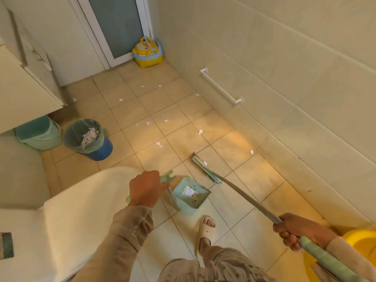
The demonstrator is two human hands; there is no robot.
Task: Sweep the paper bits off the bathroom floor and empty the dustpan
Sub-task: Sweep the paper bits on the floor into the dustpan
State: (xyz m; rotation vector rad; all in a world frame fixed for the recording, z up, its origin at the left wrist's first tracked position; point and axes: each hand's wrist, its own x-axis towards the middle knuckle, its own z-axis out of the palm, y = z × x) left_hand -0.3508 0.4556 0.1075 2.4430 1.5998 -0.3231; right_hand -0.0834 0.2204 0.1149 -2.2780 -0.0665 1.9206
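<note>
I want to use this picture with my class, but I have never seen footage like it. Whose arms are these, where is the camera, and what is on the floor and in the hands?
The one picture comes from a camera worn on a person's head, looking down, so the arms are the wearer's own. The left hand grips the handle of a green dustpan that already holds some paper. The right hand grips the broom, whose head rests on the tiled floor. White paper bits lie scattered across the tiles. A lined bin with paper inside stands at the left, beside a green bucket.
</note>
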